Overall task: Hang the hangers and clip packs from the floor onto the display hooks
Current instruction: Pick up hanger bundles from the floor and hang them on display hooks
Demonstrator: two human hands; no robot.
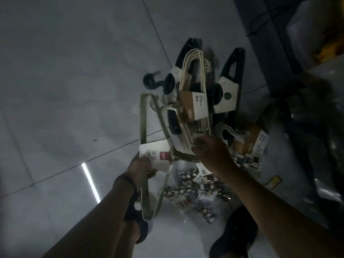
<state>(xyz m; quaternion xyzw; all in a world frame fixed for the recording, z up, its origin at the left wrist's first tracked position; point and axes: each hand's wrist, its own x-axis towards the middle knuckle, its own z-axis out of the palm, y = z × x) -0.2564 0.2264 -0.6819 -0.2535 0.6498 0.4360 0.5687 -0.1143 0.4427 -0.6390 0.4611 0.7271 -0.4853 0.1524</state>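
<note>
Gathering stock off the floor point(74, 71) is the step in hand. Your left hand point(141, 167) grips a bundle of pale hangers point(142, 116) at its white card. Your right hand point(212, 153) reaches into the heap at the foot of the cream hangers point(200, 107). Its fingers point(197, 146) curl there, but in this dim light you cannot tell whether they have closed on anything. Black hangers point(184, 53) and clip packs point(186, 180) lie on the tiles. Next you will likely need a firm hold and a lift clear of snags before turning to the hooks, which are out of view.
</note>
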